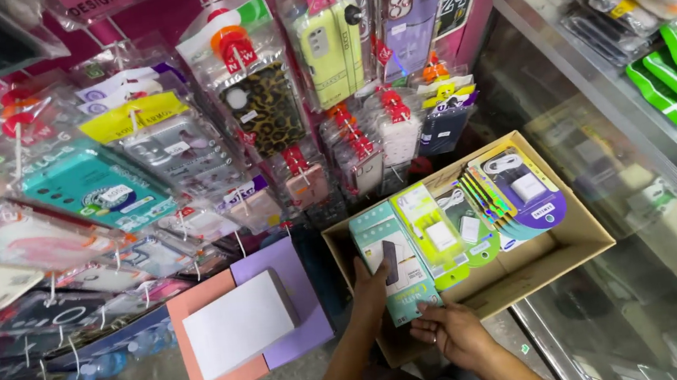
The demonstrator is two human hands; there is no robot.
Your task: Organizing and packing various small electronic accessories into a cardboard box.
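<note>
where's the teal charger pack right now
In the head view, the teal pack stands at the left end of the cardboard box, held between the left hand and right hand, beside a yellow-green pack.

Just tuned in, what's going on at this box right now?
A person is bent over a cardboard box on the floor beside a glass counter. Both hands grip a teal packet at the front of a row of charger packets standing in the box: the left hand on its left edge, the right hand under its bottom end. Phone cases hang on the rack behind.
</note>
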